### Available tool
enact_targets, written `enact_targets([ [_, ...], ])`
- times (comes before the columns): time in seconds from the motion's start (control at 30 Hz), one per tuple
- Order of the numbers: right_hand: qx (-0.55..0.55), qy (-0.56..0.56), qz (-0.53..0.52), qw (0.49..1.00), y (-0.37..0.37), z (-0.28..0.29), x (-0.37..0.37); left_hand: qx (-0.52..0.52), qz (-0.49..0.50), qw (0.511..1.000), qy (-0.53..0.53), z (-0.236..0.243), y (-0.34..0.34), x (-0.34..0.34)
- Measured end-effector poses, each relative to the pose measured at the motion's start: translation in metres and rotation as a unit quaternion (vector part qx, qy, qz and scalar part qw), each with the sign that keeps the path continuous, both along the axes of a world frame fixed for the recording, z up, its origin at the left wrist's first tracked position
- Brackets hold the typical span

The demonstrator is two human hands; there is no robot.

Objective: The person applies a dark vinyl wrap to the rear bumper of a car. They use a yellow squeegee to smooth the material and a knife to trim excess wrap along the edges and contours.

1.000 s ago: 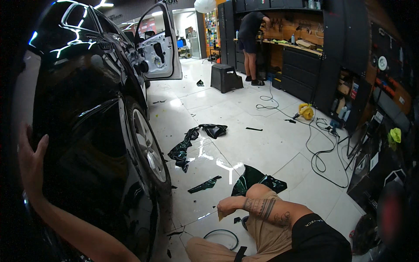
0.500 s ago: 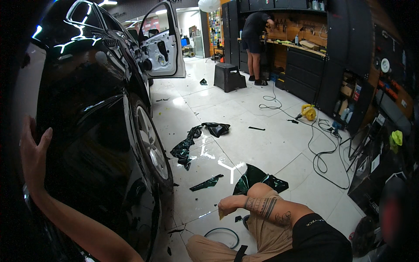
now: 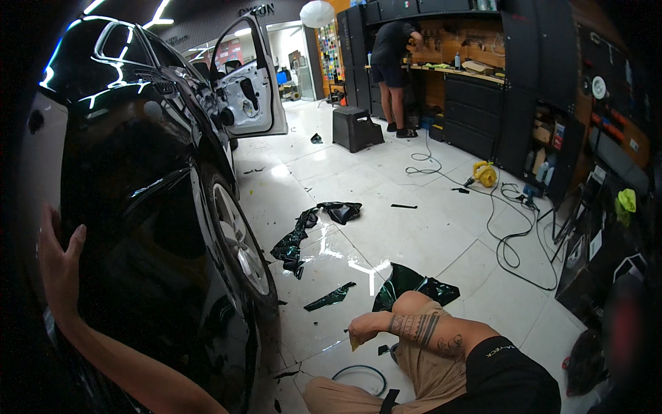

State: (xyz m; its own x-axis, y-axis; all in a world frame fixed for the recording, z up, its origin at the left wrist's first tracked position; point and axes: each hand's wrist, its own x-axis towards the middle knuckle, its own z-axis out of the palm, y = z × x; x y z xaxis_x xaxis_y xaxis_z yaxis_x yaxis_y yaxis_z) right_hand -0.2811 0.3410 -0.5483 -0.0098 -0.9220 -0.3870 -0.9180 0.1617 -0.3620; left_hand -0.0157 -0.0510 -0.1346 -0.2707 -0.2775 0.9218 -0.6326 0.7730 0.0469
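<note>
My left hand point(image 3: 63, 260) rests with fingers apart against the glossy black rear body point(image 3: 131, 262) of the car beside me, at the edge of a pale, uncovered-looking strip point(image 3: 47, 159). The car's rear wheel point(image 3: 238, 245) is to the right of that hand. My right hand point(image 3: 367, 326) is low over my bent legs, near my knee, closed on a small yellowish flat piece point(image 3: 354, 339), partly hidden by the fingers. Torn dark green glossy film point(image 3: 403, 283) lies on the floor just beyond my knee, with further scraps point(image 3: 329, 297) farther left.
An open door point(image 3: 252, 103) juts from the car. A co-worker point(image 3: 392, 55) stands at a workbench point(image 3: 483, 78), near a black step stool point(image 3: 352, 131). A yellow blower point(image 3: 485, 174) and tangled cables point(image 3: 507, 248) lie at right; dark gear point(image 3: 586, 276) leans there.
The view has shifted slightly, so the scene sits a little lower in the picture. My hands hold much the same positions. The co-worker remains bent at the bench.
</note>
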Motion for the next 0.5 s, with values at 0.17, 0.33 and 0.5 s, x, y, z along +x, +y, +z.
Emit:
enact_targets([
  [0.17, -0.003, -0.021, -0.056, 0.998, -0.005, -0.010, 0.000, 0.006, 0.007, 1.000, 0.011, 0.000, 0.000, 0.006],
  [0.33, 0.080, -0.002, -0.021, 0.997, -0.030, -0.003, 0.008, 0.091, -0.077, 0.992, -0.040, 0.024, 0.066, 0.013],
  [0.5, -0.010, -0.045, -0.042, 0.998, -0.006, 0.002, -0.013, 0.104, -0.111, 0.988, -0.024, 0.021, 0.101, 0.008],
])
